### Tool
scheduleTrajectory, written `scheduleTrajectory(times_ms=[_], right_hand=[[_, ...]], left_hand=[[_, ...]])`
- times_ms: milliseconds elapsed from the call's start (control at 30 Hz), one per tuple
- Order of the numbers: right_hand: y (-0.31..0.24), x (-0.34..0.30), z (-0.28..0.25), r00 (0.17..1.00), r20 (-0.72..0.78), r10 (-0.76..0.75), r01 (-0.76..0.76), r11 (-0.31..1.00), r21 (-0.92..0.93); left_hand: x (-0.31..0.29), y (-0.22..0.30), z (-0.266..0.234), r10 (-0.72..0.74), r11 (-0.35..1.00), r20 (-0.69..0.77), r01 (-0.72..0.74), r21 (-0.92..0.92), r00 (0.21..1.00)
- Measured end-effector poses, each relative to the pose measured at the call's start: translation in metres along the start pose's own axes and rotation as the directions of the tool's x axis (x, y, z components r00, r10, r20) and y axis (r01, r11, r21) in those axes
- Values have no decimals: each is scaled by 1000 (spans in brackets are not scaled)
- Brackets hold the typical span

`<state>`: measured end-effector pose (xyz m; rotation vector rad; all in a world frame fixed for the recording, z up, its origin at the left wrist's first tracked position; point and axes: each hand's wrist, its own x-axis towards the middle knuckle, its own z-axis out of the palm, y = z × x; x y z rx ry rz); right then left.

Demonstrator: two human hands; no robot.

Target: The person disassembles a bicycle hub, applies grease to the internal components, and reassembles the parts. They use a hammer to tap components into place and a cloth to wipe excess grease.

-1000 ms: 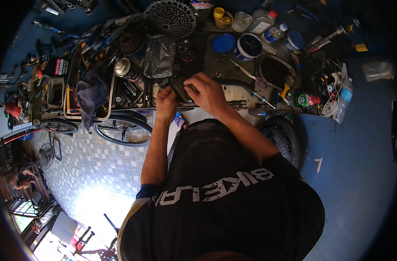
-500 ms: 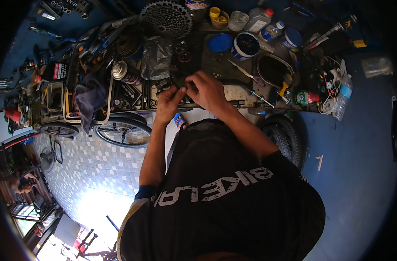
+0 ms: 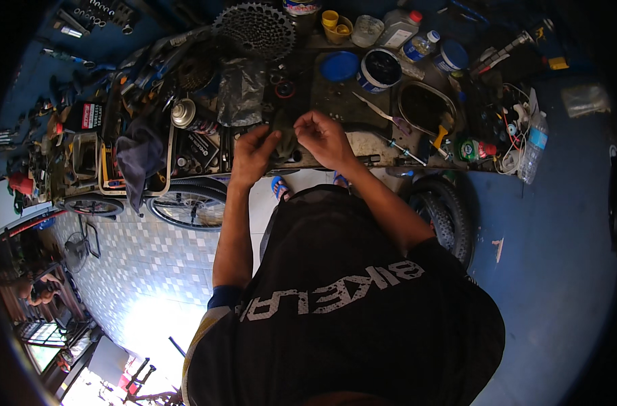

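Note:
Over the front of the cluttered workbench, both hands are raised close together. Between them hangs a dark greenish cloth (image 3: 285,140), dim against the bench. My left hand (image 3: 253,154) has its fingers curled, with thumb and forefinger pinched at the cloth's left edge. My right hand (image 3: 324,140) is bent with its fingertips closed at the cloth's right edge. A crumpled clear plastic bag (image 3: 241,93) lies just beyond my left hand. Past the cloth sits a small red ring (image 3: 284,88). The cloth hides the bench part beneath it.
A spray can (image 3: 184,114) and a grey rag (image 3: 140,152) on a tray stand left. Farther back are a large cassette sprocket (image 3: 254,30) and a tub of black grease (image 3: 380,70). A scissors-like tool (image 3: 383,114) lies right. Bicycle wheels (image 3: 188,205) stand below the bench.
My hands have moved apart, the left slightly left and the right slightly right. The dark cloth now shows spread between them; before, the hands were nearly touching.

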<state>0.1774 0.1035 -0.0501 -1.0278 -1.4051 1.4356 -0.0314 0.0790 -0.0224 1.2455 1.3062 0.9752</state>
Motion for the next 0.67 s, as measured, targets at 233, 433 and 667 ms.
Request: scheduleTrajectory(times_ms=[233, 433, 667], right_hand=[[-10, 6, -15, 993, -30, 110, -98, 957, 273], [-58, -18, -31, 979, -129, -158, 132, 974, -187], [-101, -41, -49, 957, -107, -271, 189, 856, -481]], left_hand=[[4, -3, -18, 152, 903, -203, -53, 425, 967], [3, 34, -14, 499, 726, -229, -259, 637, 836], [9, 80, 48, 518, 809, 86, -520, 273, 851]])
